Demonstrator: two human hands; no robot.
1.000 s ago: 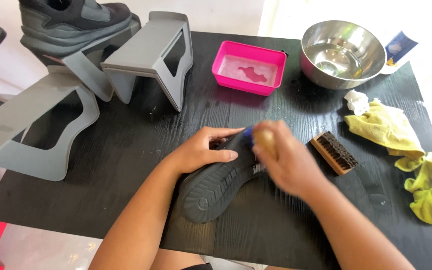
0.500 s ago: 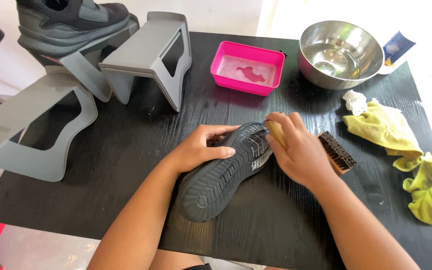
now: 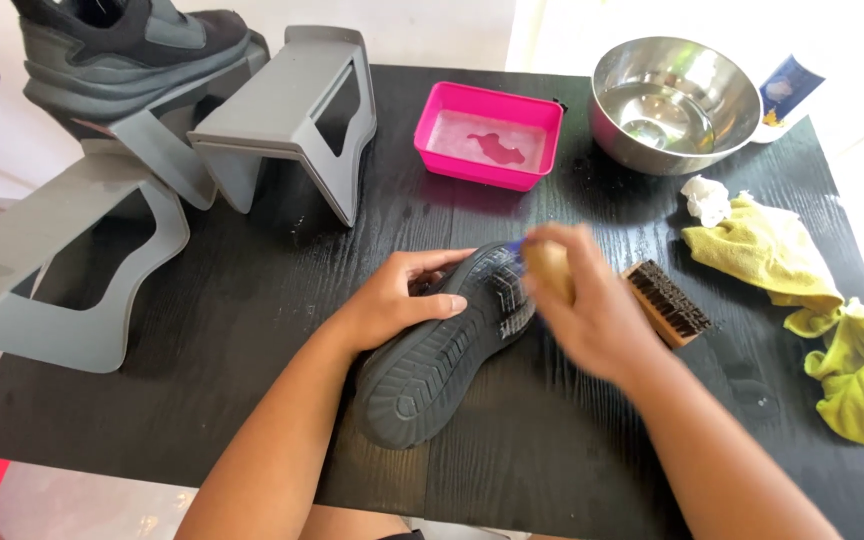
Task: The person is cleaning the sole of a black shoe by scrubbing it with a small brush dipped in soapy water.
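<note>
Black shoe sole-up, left hand gripping, right hand scrubbing.

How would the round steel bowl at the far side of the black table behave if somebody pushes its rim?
The round shiny steel bowl probably rocks or tips a little, because its walls curve down to a small base. It likely slides easily on the black wooden table, being smooth metal. It looks thin-walled, so probably light for its size.

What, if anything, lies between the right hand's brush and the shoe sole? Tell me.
Nothing visible does. The right hand presses a small brush onto the upturned shoe sole, while the left hand steadies the shoe.
</note>
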